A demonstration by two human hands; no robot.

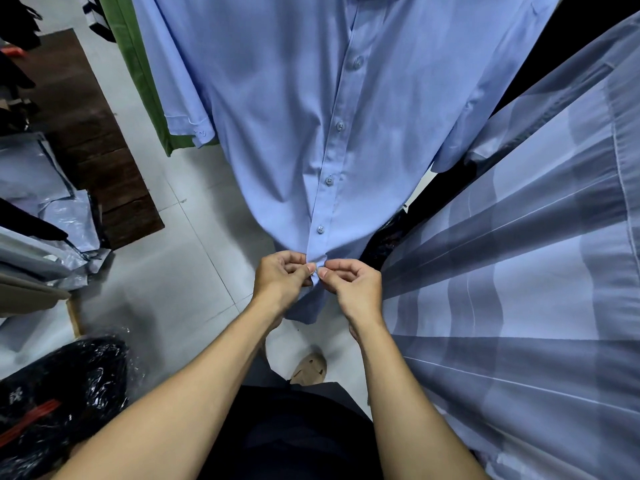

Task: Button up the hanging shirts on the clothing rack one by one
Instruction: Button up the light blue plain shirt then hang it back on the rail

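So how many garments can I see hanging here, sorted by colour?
Plain light blue shirt, its bottom front pinched by the left hand and right hand: 1
Blue-grey striped shirt: 1
Green garment: 1
Dark-and-white striped garment, only partly in view: 1
Total: 4

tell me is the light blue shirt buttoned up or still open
Mostly buttoned: four buttons on the light blue shirt show fastened. Both hands pinch the placket's bottom; that button is hidden.
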